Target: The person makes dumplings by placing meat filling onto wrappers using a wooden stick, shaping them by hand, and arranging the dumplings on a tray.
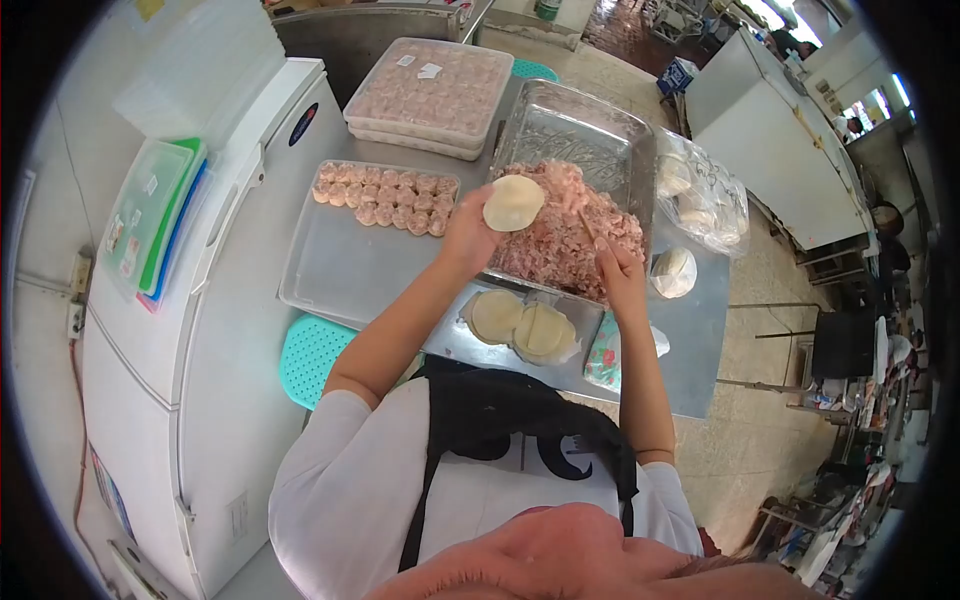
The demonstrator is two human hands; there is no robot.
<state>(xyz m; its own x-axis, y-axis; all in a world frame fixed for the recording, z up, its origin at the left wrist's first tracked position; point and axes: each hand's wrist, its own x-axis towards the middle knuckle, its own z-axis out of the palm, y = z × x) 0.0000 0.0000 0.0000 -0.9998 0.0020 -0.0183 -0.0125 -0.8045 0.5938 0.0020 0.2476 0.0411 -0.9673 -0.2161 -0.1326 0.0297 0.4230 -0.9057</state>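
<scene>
Left hand (472,232) pinching a dough round (513,203), right hand (622,268) gripping a stick (588,226)
Round over the left edge of the metal pan (575,125), stick at the meat (550,252) inside it; stacked wrappers (545,330) on the pan's near side, tray (350,262) of dumplings (400,195) to its left

Bright, soft, even light all round us, with faint shadows.
Narrow, glaring white panes (880,105) burn out at upper right; the deep rectangular steel tray (585,125) glints; everything bows toward blackened, softly blurred edges.
</scene>
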